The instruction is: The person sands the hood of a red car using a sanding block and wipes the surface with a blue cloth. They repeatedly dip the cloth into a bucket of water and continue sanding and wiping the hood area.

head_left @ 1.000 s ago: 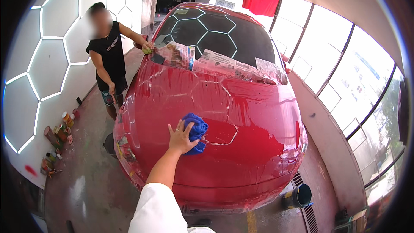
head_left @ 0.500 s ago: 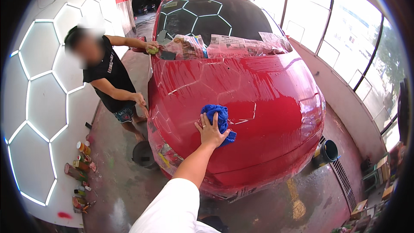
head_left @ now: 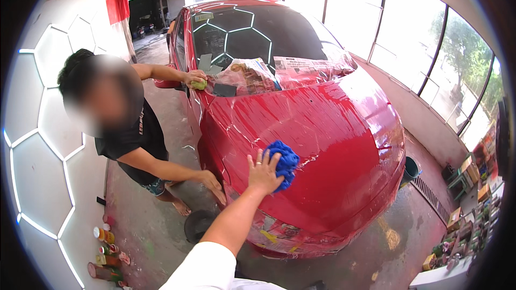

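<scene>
My left hand (head_left: 262, 174) reaches out over the red car hood (head_left: 333, 145), its fingers spread and pressed on a bunched blue cloth (head_left: 288, 167). The thumb lies along the cloth's near side, and a ring shows on one finger. The cloth rests on the hood, whose surface looks wet and streaked with drips. My right hand is out of view. To the left, a person in a black top (head_left: 134, 129) leans at the car's side. One of that person's hands holds a yellow-green sponge (head_left: 199, 84) near the windshield corner; the other touches the front fender.
Newspaper (head_left: 303, 72) and plastic film cover the windshield base. A dark bucket (head_left: 200, 224) stands by the front left of the car, another bucket (head_left: 411, 169) at its right beside a floor grate (head_left: 431, 200). Bottles (head_left: 107, 260) line the left wall; boxes clutter the right.
My view has shifted, so the car's left side and the person look nearer. My left hand has slid with the blue cloth across the hood. The person's lower hand still touches the fender.
</scene>
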Tool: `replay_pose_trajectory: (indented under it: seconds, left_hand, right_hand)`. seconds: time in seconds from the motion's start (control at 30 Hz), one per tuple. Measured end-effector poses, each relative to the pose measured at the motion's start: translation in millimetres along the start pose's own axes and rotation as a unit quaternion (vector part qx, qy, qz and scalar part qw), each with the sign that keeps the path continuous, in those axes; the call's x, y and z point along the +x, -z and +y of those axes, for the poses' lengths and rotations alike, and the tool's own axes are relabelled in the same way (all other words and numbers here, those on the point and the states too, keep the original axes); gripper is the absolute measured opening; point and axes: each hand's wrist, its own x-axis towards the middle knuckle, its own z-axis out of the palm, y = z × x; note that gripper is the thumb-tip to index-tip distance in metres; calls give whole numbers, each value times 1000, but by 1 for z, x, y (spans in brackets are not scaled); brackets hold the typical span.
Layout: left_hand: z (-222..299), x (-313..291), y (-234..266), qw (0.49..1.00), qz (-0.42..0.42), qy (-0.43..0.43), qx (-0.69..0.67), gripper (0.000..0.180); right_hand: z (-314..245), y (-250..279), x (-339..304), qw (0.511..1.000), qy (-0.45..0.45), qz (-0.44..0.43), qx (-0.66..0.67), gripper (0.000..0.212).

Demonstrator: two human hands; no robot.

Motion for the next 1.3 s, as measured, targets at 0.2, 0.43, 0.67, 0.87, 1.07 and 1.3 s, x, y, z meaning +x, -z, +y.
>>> replay_pose_trajectory:
  seconds: [0.2, 0.43, 0.67, 0.87, 1.07, 1.3]
  left_hand:
    - [-164, 105, 63, 992, 2, 121, 30, 108]
    - [-235, 213, 60, 993, 103, 66, 2, 122]
    - [-100, 293, 3, 993, -4, -117, 20, 116]
    - [31, 420, -41, 991, -34, -133, 0, 119]
    - [137, 527, -75, 992, -66, -99, 40, 128]
    - [196, 499, -113, 972, -65, -225, 3, 112]
  right_hand:
    - [-41, -80, -40, 999, -32, 3, 12, 55]
    - [-6, -111, -31, 988, -134, 69, 39, 54]
    - [69, -124, -29, 950, -261, 148, 83, 53]
    - [92, -137, -29, 918, -344, 169, 97, 52]
    - [109, -143, -38, 897, -390, 176, 110, 51]
    - [123, -124, -70, 887, -408, 189, 107, 51]
